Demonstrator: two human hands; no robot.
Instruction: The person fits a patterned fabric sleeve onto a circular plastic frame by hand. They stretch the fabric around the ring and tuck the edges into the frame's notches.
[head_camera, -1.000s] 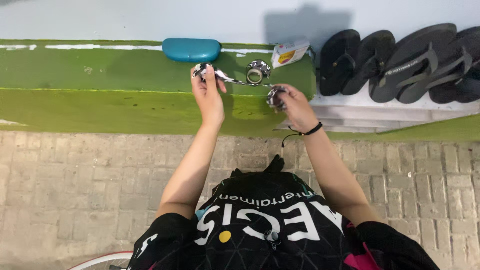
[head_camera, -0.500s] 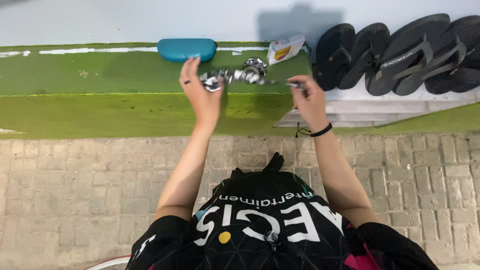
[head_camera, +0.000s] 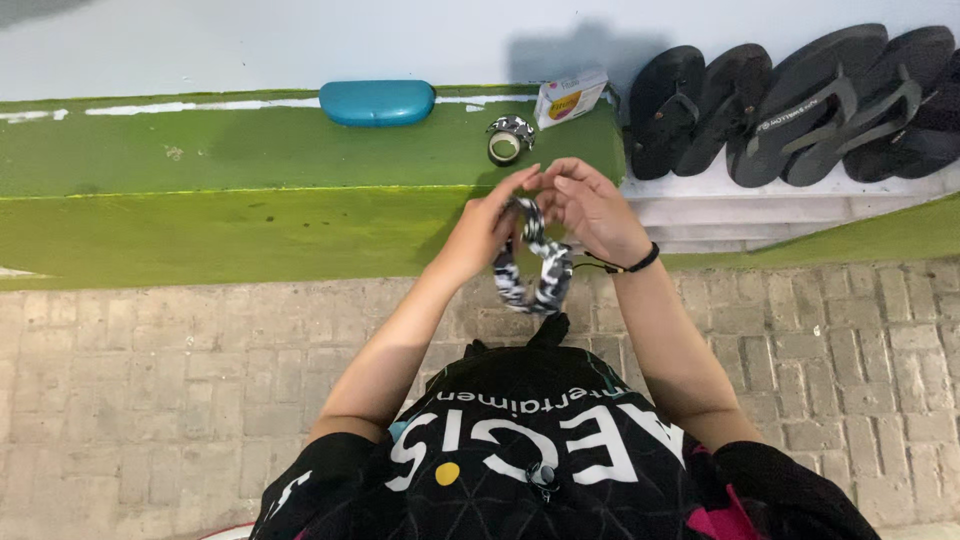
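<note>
A pale wall (head_camera: 250, 40) runs across the top of the view, and below it a grey brick floor (head_camera: 150, 400) fills the lower half. Between them lies a long green ledge (head_camera: 200, 160) with a lower green face dropping to the bricks. To its right, a row of dark flip-flops (head_camera: 800, 100) leans against the wall on a white step (head_camera: 760, 215). On the ledge by the wall sits a teal case (head_camera: 378, 102), a small white-and-yellow box (head_camera: 570, 98) further right, and a patterned roll (head_camera: 508, 140) just in front of the box.

The left hand (head_camera: 482, 232) and right hand (head_camera: 592, 212) meet just in front of the ledge edge, above the bricks. Their fingers (head_camera: 520, 185) are closed, pinching the top ends of a black-and-white patterned fabric band (head_camera: 535, 265). The band hangs as a loop, its long axis running from the fingertips down toward the person's chest. Open room lies to the left along the ledge.
</note>
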